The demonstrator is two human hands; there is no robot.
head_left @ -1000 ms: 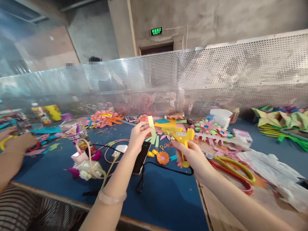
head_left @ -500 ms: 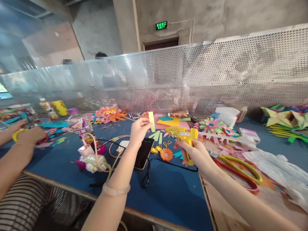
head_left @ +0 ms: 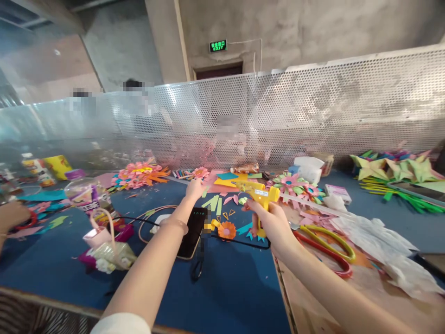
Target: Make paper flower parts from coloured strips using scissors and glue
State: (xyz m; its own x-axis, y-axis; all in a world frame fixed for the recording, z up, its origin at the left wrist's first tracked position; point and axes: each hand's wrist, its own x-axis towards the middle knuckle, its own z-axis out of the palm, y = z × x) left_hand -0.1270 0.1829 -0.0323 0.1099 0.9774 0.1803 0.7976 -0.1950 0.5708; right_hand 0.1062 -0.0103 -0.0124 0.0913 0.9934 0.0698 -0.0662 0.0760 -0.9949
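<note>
Right hand (head_left: pixel 274 221) closed around the grip of a yellow glue gun (head_left: pixel 257 195), nozzle aimed toward the left hand, gun raised just above the blue table (head_left: pixel 229 287). Left hand (head_left: pixel 193 189) stretched far forward, fingers drawn together over pale green paper strips (head_left: pixel 213 202); whether a strip is pinched cannot be told. Between the two hands: an orange paper flower (head_left: pixel 227 230) and small yellow and blue scraps, lying flat. Just below the left wrist: a dark phone (head_left: pixel 192 227), a black cord (head_left: pixel 239 241) running from it under the right hand. Right of the right hand: red and yellow-green scissors (head_left: pixel 330 248) on a bare wooden board, white crumpled paper (head_left: pixel 385 246) beyond. Ahead of both hands: paper flowers (head_left: pixel 295 183), then a perforated metal screen (head_left: pixel 313 116) closing off the far table edge. Nearest open blue surface: below the wrists, toward the near edge. Far left: another person's hand (head_left: pixel 12 215).
</note>
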